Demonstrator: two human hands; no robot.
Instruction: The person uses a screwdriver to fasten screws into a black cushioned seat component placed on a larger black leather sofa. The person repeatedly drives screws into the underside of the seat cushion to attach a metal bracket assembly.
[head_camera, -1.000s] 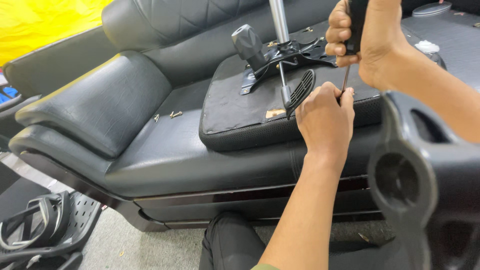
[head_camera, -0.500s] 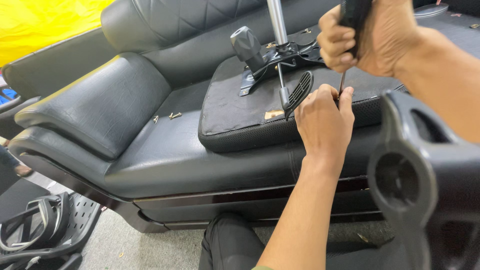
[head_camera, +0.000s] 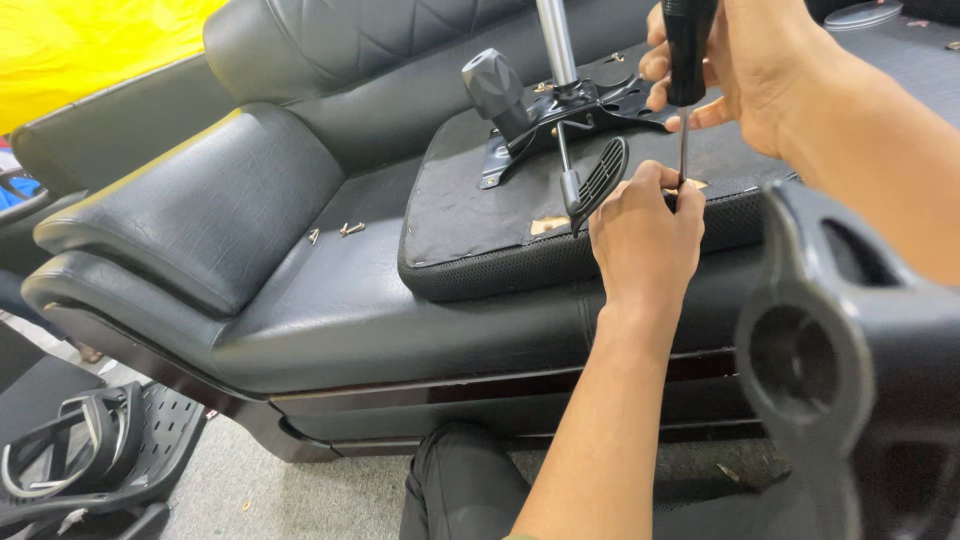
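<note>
1. Black leather sofa (head_camera: 330, 300): serves as the carrying surface; padded armrest (head_camera: 200, 205) at the left end, quilted backrest (head_camera: 380, 60) behind.
2. Upturned black chair seat (head_camera: 480, 215): lies flat on the sofa cushion, underside up, mesh edge facing forward.
3. Metal seat mechanism (head_camera: 560, 110): mounted on the seat underside, with black knob and upright steel column.
4. Loose screws (head_camera: 345, 230): lie on the sofa cushion, just left of the chair seat, apart from it.
5. Floor (head_camera: 260, 490): grey, below the sofa front; carries a black perforated chair part (head_camera: 110, 460) at lower left.
</note>
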